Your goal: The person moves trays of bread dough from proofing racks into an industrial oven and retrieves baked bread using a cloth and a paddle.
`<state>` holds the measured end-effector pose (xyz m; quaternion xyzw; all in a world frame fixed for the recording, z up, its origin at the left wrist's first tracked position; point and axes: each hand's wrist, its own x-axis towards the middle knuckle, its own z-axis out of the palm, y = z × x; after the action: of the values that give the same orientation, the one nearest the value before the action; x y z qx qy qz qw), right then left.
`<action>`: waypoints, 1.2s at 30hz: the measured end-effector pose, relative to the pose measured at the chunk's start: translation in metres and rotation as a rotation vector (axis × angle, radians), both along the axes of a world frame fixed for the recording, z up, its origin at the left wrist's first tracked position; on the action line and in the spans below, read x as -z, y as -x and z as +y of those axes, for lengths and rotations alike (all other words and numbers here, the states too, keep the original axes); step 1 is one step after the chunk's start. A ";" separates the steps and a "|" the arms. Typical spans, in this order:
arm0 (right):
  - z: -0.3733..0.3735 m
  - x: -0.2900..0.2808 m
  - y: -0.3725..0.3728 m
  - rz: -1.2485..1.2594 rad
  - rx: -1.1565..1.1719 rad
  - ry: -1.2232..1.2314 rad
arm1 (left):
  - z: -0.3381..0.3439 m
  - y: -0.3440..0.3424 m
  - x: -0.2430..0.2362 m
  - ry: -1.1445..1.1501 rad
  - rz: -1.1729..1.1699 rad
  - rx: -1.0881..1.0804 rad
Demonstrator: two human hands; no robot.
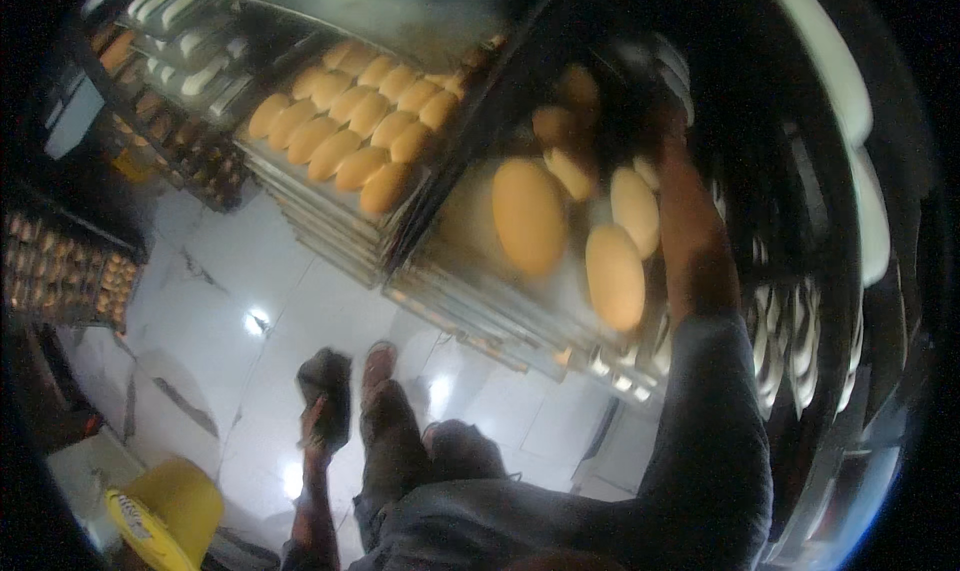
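My right arm reaches up and away over a metal tray [455,241] in a dark rack. Golden oval bread rolls [528,217] lie loosely on that tray, with darker ones toward its far end. At the far right of the rolls is my right hand [668,101], dim and smeared, with something greyish-white around or beside it; its fingers cannot be made out. Low over the floor, my left hand [318,419] is closed on a dark folded cloth or pad [326,379].
To the left, another rack tray carries close rows of golden rolls [350,111] above stacked trays [320,226]. More loaded racks [70,271] stand farther left. A yellow bucket [185,506] is at lower left. Pale rolls or dough [870,211] line the right side. Tiled floor [220,301] lies below.
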<state>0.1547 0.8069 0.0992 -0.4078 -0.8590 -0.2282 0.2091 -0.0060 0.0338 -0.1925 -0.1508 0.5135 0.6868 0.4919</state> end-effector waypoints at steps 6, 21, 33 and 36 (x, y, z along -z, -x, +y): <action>-0.244 -0.064 0.034 -0.107 0.264 0.360 | 0.085 -0.029 -0.109 -0.127 0.098 0.126; -0.485 -0.021 -0.094 2.023 0.258 1.483 | 0.270 0.034 -0.238 -0.447 0.245 0.035; -0.586 0.033 -0.081 2.115 -0.059 1.477 | 0.172 0.047 -0.247 -0.163 1.895 0.423; -0.660 0.031 -0.118 1.872 -0.239 1.727 | 0.087 0.023 -0.240 0.117 2.333 0.303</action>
<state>0.2728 0.1468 0.0682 -0.3355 -0.2845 0.7942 0.4191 -0.0289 0.1207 0.0474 0.6092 0.6960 0.3190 -0.2067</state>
